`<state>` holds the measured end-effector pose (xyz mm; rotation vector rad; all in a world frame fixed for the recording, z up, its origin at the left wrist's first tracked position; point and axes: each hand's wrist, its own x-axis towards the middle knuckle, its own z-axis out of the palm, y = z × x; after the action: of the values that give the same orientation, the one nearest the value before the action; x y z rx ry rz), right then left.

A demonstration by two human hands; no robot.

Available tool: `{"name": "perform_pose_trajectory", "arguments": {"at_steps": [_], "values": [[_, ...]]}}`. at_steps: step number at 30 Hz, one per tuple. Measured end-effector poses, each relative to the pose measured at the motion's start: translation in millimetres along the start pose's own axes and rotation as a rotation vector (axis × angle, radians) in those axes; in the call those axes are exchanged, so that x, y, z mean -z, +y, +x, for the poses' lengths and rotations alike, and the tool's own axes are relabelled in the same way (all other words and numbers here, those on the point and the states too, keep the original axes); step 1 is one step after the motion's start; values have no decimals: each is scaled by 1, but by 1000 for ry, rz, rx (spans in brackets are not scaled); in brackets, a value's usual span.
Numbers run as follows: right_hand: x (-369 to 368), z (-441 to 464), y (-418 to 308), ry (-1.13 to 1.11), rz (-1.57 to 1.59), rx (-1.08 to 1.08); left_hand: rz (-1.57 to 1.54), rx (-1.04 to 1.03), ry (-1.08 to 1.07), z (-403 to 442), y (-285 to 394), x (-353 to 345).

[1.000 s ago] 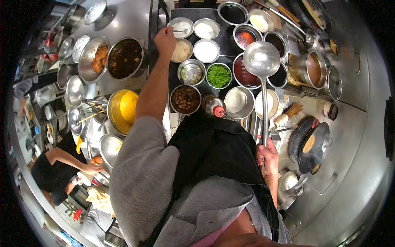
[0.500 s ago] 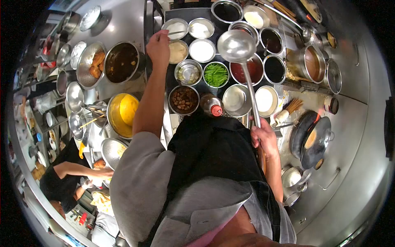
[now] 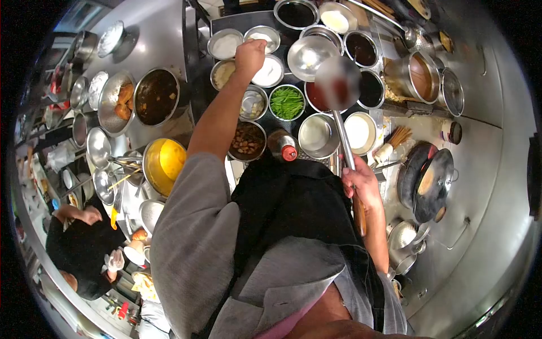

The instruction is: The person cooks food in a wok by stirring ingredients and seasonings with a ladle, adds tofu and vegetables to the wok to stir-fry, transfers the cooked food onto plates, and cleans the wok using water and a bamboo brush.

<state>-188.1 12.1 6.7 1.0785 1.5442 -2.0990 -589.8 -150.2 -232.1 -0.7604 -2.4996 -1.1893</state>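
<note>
My left hand [image 3: 250, 57] reaches over the far bowls, fingers closed at a steel bowl of white powder [image 3: 263, 37]. What they hold is hidden. Close by are a second bowl of white powder [image 3: 225, 43], a bowl of smooth white contents [image 3: 269, 71] and a bowl of pale beige contents [image 3: 222, 74]. Wrapped round the wooden handle of a long ladle [image 3: 307, 61] is my right hand [image 3: 362, 184]. The ladle's wide steel head hangs over the bowls; a blurred patch covers where head and shaft meet, above a bowl of red sauce [image 3: 318, 99].
Chopped green vegetables [image 3: 287, 103], a red-capped bottle [image 3: 288, 151] and a bowl of brown pieces [image 3: 247, 139] stand nearer me. A wok [image 3: 433, 186] and stockpot [image 3: 412, 76] are on the right. On the left are a yellow-filled pot [image 3: 151, 169] and a co-worker in black [image 3: 90, 248].
My left hand has moved right, from the far-left white bowl to the one beside it. A metal utensil seen there no longer shows. The ladle shifted slightly left. The co-worker's arm drew back.
</note>
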Motion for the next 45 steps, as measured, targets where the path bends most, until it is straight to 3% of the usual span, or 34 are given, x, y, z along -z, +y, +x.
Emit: {"name": "perform_pose_trajectory", "arguments": {"at_steps": [2, 8, 12, 15, 21, 24, 27, 30, 38, 45], "values": [[4, -10, 4, 43, 34, -15, -40, 55, 41, -3, -6, -4], [13, -22, 16, 60, 45, -14, -376, 593, 84, -6, -27, 3], [12, -22, 18, 62, 21, -15, -583, 643, 144, -10, -30, 25], [11, -15, 18, 41, -16, -7, -517, 662, 128, -12, -10, 53], [5, 2, 16, -9, -109, -3, -525, 671, 145, -23, 24, 102], [-4, 9, 11, -49, -138, -5, -422, 469, 127, -32, 71, 147], [-11, 18, 11, -105, -174, 1, -126, 198, 393, -55, 62, 163], [-13, 19, 15, -165, -121, -21, 125, 193, 234, -84, 30, 158], [-14, 5, 17, -116, -143, -28, 66, 225, 112, -108, -6, 119], [-10, 2, 24, -101, -156, -38, 34, 222, 61, -111, 3, 126]]}}
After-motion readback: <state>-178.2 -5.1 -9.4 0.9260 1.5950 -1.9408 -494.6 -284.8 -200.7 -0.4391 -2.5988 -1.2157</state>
